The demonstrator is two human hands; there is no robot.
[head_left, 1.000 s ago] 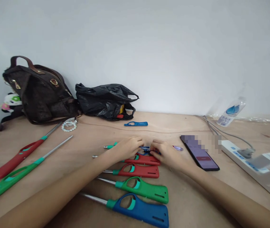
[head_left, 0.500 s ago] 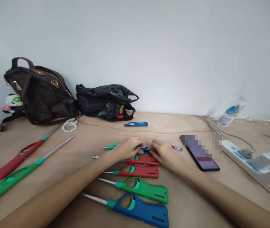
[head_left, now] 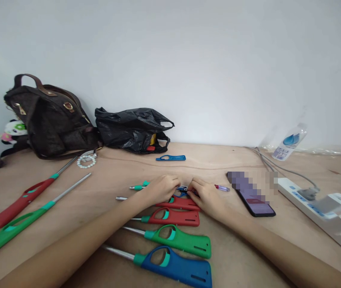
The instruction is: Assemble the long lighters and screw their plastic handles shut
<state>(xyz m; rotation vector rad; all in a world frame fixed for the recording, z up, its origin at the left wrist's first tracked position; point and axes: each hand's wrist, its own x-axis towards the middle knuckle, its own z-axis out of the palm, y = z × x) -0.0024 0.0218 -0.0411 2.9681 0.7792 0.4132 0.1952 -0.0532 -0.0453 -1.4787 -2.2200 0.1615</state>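
Note:
Between my hands lies a partly hidden blue gas lighter (head_left: 183, 189), its dark inner parts and pale wires showing. My left hand (head_left: 164, 188) is closed on its left part, fingertips bent down. My right hand (head_left: 205, 195) is closed at its right end; the fingertips are partly hidden. A teal collar and metal tip (head_left: 136, 187) stick out to the left behind my left wrist. Nearer to me, long-nosed lighters lie in a row: two red ones, the front one of them (head_left: 174, 217) fully visible, a green lighter (head_left: 182, 239) and a blue lighter (head_left: 178, 266). A blue casing half (head_left: 170, 158) lies behind my hands.
A red-and-clear screwdriver-like tool (head_left: 222, 187) lies right of my right hand. Farther right are a phone (head_left: 252, 196), a power strip (head_left: 305, 212) and a bottle (head_left: 290, 142). Left are a red lighter (head_left: 20, 206), a green lighter (head_left: 17, 228), a bracelet (head_left: 86, 161), a backpack (head_left: 56, 120) and a black bag (head_left: 131, 130).
The whole view has shifted slightly. My hands stay at the blue lighter, with only small finger movements; the things lying around are unmoved.

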